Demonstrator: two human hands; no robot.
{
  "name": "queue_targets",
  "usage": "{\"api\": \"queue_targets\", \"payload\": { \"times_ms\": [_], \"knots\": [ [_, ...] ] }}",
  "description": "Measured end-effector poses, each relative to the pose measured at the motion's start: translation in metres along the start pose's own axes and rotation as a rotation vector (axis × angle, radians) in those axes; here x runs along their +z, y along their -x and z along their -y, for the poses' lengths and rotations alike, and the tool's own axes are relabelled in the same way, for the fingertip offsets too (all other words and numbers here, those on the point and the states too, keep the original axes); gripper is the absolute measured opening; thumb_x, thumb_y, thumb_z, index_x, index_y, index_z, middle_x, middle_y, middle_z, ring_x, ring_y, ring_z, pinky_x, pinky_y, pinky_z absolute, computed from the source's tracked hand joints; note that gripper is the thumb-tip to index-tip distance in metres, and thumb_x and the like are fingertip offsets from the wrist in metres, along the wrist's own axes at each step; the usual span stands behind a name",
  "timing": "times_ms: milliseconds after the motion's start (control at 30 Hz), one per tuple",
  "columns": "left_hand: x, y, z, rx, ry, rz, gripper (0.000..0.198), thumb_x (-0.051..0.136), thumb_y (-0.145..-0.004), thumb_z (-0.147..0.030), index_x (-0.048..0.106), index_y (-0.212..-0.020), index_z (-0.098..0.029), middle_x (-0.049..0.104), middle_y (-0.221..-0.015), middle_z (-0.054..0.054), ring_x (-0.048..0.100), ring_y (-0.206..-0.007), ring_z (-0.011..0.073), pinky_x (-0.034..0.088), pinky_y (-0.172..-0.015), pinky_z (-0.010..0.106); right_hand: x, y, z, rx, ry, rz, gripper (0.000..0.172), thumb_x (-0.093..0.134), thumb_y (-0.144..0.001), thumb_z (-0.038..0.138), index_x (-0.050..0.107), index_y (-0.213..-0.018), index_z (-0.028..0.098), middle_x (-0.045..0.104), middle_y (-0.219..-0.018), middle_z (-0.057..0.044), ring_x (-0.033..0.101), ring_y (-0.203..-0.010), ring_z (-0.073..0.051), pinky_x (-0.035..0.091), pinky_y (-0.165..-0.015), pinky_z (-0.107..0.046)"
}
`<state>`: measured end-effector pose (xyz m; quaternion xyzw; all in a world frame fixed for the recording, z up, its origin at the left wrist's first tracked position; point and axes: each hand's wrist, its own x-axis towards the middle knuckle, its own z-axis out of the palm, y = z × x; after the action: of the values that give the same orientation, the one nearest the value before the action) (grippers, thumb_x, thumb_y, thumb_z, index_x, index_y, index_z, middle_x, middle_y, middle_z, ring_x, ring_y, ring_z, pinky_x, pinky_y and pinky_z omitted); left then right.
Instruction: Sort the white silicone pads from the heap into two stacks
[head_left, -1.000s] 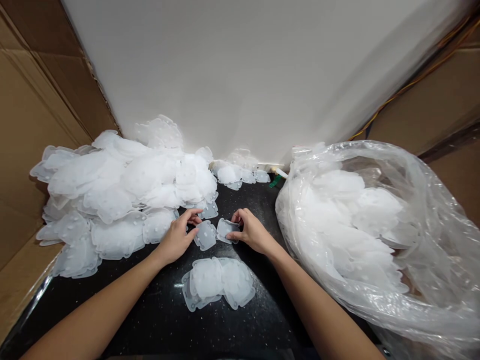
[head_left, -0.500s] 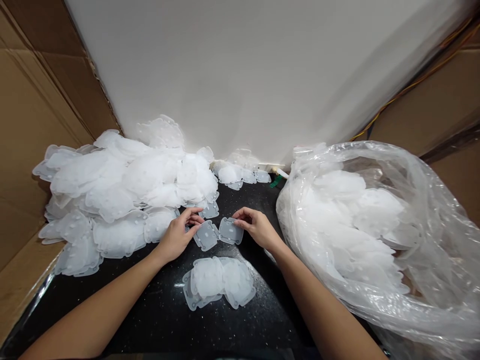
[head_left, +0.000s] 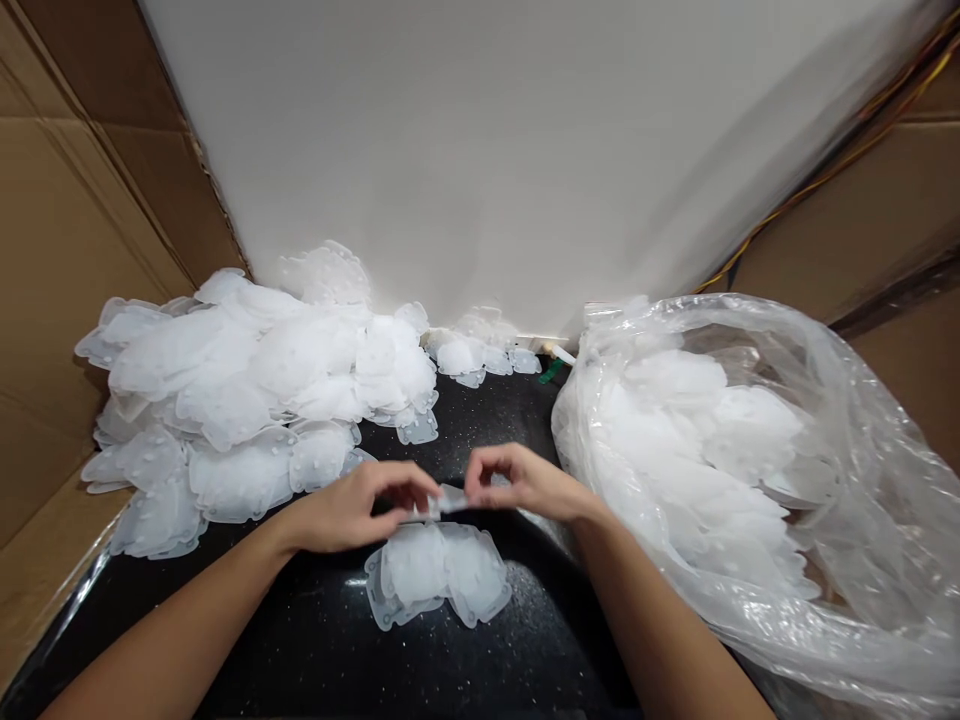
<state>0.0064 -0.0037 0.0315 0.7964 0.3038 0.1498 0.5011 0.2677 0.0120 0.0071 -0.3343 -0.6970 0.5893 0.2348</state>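
My left hand [head_left: 382, 505] and my right hand [head_left: 514, 482] are close together over the middle of the black table [head_left: 315, 640]. Between them they pinch a pair of joined translucent plastic pieces [head_left: 451, 498], seen nearly edge-on and partly hidden by my fingers. The left fingers close on one end, and the right thumb and fingers grip the other. Just below and nearer to me lies a small overlapping stack of similar plastic pieces [head_left: 442, 572], flat on the table.
A large heap of translucent pieces [head_left: 247, 370] covers the left side. A smaller pile [head_left: 480, 350] sits against the white wall [head_left: 465, 160]. On the right, a clear plastic bag [head_left: 825, 330] gapes around more pieces. Cardboard [head_left: 67, 250] stands at the left.
Both hands have come nearer to me, toward the small stack. The joined pieces have tilted from facing me to almost edge-on. The heaps look the same.
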Motion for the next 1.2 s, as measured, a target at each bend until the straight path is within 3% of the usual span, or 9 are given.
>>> {"api": "queue_targets", "payload": {
  "times_ms": [133, 267, 367, 467, 567, 700, 900, 1033, 1200],
  "knots": [
    [0.007, 0.008, -0.014, 0.084, -0.129, 0.4, 0.045, 0.061, -0.076, -0.005, 0.067, -0.117, -0.023, 0.072, -0.1, 0.005, 0.066, -0.088, 0.0194, 0.052, -0.079, 0.028, 0.008, 0.008, 0.015, -0.009, 0.116, 0.512, 0.029, 0.078, -0.072, 0.044, 0.068, -0.079, 0.017, 0.066, -0.079, -0.001, 0.059, -0.072, -0.013, 0.045, -0.071, -0.025],
    [0.008, 0.008, -0.01, 0.073, -0.048, 0.432, 0.036, 0.071, -0.078, -0.022, 0.07, -0.114, -0.022, 0.073, -0.099, 0.007, 0.067, -0.089, 0.0219, 0.052, -0.08, 0.029, 0.012, 0.002, 0.011, 0.07, 0.03, 0.46, 0.032, 0.075, -0.075, 0.047, 0.066, -0.084, 0.017, 0.064, -0.075, 0.001, 0.058, -0.067, -0.012, 0.046, -0.066, -0.024],
    [0.004, 0.005, -0.003, -0.058, 0.168, 0.265, 0.025, 0.065, -0.085, -0.03, 0.071, -0.108, -0.021, 0.074, -0.094, 0.007, 0.068, -0.083, 0.0192, 0.053, -0.075, 0.028, 0.012, -0.019, 0.001, 0.05, -0.031, 0.062, 0.031, 0.064, -0.083, 0.048, 0.062, -0.09, 0.018, 0.062, -0.077, 0.0, 0.058, -0.068, -0.013, 0.05, -0.066, -0.027],
    [0.0, -0.002, 0.008, -0.14, 0.277, -0.2, 0.019, 0.064, -0.086, -0.031, 0.07, -0.1, -0.021, 0.072, -0.095, 0.005, 0.067, -0.088, 0.0183, 0.053, -0.082, 0.03, 0.014, -0.054, -0.009, -0.006, 0.262, -0.355, 0.033, 0.062, -0.085, 0.042, 0.059, -0.107, 0.017, 0.063, -0.095, -0.007, 0.062, -0.085, -0.02, 0.051, -0.081, -0.038],
    [-0.004, -0.01, 0.021, -0.17, 0.407, -0.581, 0.022, 0.071, -0.079, -0.031, 0.068, -0.098, -0.02, 0.07, -0.098, 0.005, 0.066, -0.094, 0.0191, 0.052, -0.09, 0.032, 0.021, -0.092, -0.015, -0.079, 0.667, -0.564, 0.067, 0.07, -0.08, 0.036, 0.043, -0.139, 0.019, 0.045, -0.139, -0.021, 0.048, -0.126, -0.035, 0.043, -0.099, -0.053],
    [-0.005, -0.014, 0.035, -0.308, 0.757, -0.638, 0.015, 0.068, -0.082, -0.029, 0.066, -0.089, -0.016, 0.071, -0.087, 0.007, 0.069, -0.087, 0.0191, 0.053, -0.092, 0.036, 0.033, -0.134, -0.017, -0.226, 1.059, -0.549, 0.08, 0.071, -0.081, 0.03, 0.031, -0.15, 0.033, 0.019, -0.161, -0.015, 0.023, -0.142, -0.045, 0.042, -0.098, -0.061],
    [0.004, -0.014, 0.035, -0.434, 1.093, -0.501, 0.029, 0.057, -0.092, -0.036, 0.057, -0.107, -0.011, 0.073, -0.095, 0.018, 0.072, -0.097, 0.0274, 0.051, -0.097, 0.044, 0.025, -0.16, -0.01, -0.256, 1.19, -0.422, 0.043, 0.049, -0.091, 0.008, 0.059, -0.13, 0.021, 0.048, -0.147, -0.015, 0.055, -0.116, -0.031, 0.05, -0.092, -0.048],
    [0.005, -0.016, 0.033, -0.401, 1.166, -0.532, 0.039, 0.053, -0.094, -0.043, 0.049, -0.119, -0.013, 0.071, -0.103, 0.018, 0.07, -0.102, 0.0295, 0.048, -0.101, 0.048, 0.013, -0.128, -0.017, -0.404, 1.179, -0.468, 0.036, 0.045, -0.093, 0.006, 0.064, -0.121, 0.018, 0.057, -0.138, -0.013, 0.054, -0.115, -0.028, 0.044, -0.098, -0.046],
    [0.009, -0.019, 0.033, -0.341, 1.034, -0.721, 0.027, 0.061, -0.09, -0.025, 0.05, -0.113, -0.016, 0.069, -0.09, 0.009, 0.072, -0.094, 0.0241, 0.048, -0.103, 0.044, 0.008, -0.064, -0.041, -0.395, 1.153, -0.431, 0.034, 0.045, -0.092, 0.003, 0.069, -0.11, 0.02, 0.065, -0.129, -0.011, 0.056, -0.11, -0.024, 0.039, -0.093, -0.042]
  ]
}}
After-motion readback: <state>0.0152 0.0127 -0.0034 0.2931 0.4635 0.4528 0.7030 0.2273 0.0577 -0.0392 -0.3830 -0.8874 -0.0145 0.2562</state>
